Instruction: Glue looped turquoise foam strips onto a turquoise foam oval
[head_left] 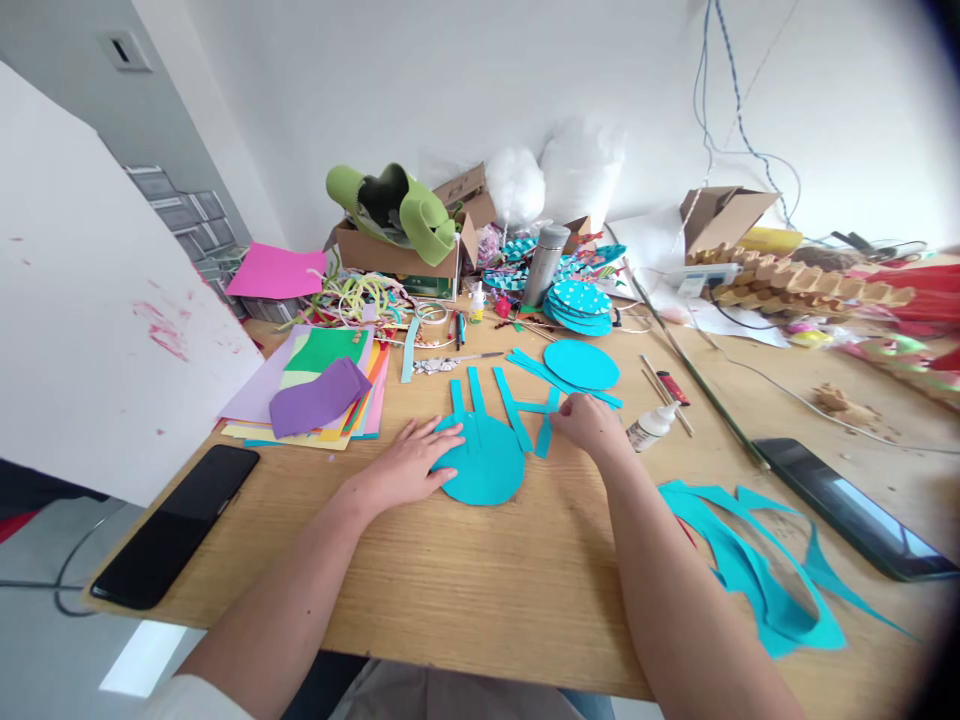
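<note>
A blue paper circle (487, 468) lies on the wooden table, with two narrow blue strips (474, 392) overlapping its top edge. My left hand (409, 462) rests on the circle's left side, fingers spread. To the right, more blue strips (513, 408) lie at angles. My right hand (590, 425) is closed at the upper end of a short blue strip (545, 436); its fingertips are pinched together there. Beside that hand stands a tilted white glue bottle (652, 427). Behind it lies another blue circle (582, 364).
Coloured paper sheets (330, 380) and a black phone (176, 525) are at the left. Blue scraps (757, 560), a dark tablet (847, 505) and a long green stick (694, 375) lie right. A grey flask (545, 264) stands behind, near a box (397, 255).
</note>
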